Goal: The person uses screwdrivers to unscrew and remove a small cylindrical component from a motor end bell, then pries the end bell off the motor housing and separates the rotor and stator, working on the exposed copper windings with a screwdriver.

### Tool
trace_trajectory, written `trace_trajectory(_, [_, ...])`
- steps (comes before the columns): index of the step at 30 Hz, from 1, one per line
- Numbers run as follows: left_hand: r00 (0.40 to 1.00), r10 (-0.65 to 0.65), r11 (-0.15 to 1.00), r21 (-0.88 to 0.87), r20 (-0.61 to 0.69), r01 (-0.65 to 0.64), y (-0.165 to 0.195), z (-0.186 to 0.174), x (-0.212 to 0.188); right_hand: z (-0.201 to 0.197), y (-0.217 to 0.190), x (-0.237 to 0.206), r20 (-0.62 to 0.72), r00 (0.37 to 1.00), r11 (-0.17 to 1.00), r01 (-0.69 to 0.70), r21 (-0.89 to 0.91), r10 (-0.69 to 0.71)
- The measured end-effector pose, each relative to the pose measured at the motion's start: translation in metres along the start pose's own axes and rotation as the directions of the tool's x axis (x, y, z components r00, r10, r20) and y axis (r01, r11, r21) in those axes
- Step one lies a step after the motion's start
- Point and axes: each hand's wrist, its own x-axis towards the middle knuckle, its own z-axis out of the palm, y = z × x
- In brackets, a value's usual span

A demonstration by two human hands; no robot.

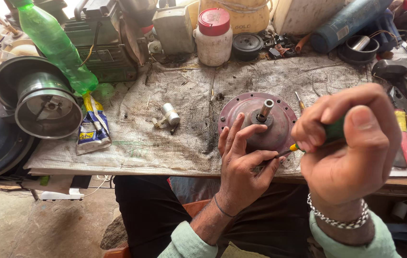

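Note:
A round reddish metal housing with an upright steel shaft lies on the cloth-covered bench near its front edge. My left hand rests against the housing's near rim, fingers spread over it. My right hand is closed around a green-handled screwdriver, whose thin blade points left to the housing's near edge by my left fingers. A silver chain bracelet sits on my right wrist.
A green plastic bottle leans at the back left above a metal drum part and a squeezed tube. A white jar with a red lid stands behind. A small cylinder lies mid-bench. Red-handled pliers and a hammer lie at right.

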Motion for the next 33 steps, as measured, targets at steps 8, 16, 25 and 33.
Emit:
trace_trajectory(8, [1.0, 0.008, 1.0, -0.018, 0.012, -0.008, 0.001, -0.003, 0.001, -0.019, 0.002, 0.029, 0.409, 0.878, 0.881, -0.38, 0.281, 0.248])
trace_trajectory(16, [0.999, -0.019, 0.998, -0.06, 0.043, 0.022, -0.007, -0.002, 0.001, -0.012, 0.012, 0.006, 0.115, 0.985, 0.985, -0.14, 0.101, 0.128])
trace_trajectory(25, [0.999, -0.001, 0.999, -0.038, 0.037, 0.002, -0.005, -0.002, 0.001, 0.002, 0.0, 0.001, 0.022, 0.998, 0.999, -0.052, -0.01, 0.052])
trace_trajectory(33, [0.998, -0.062, 0.988, 0.144, -0.011, 0.063, 0.0, -0.011, 0.014, -0.02, 0.0, -0.002, 0.067, 0.988, 0.985, -0.147, 0.095, 0.141])
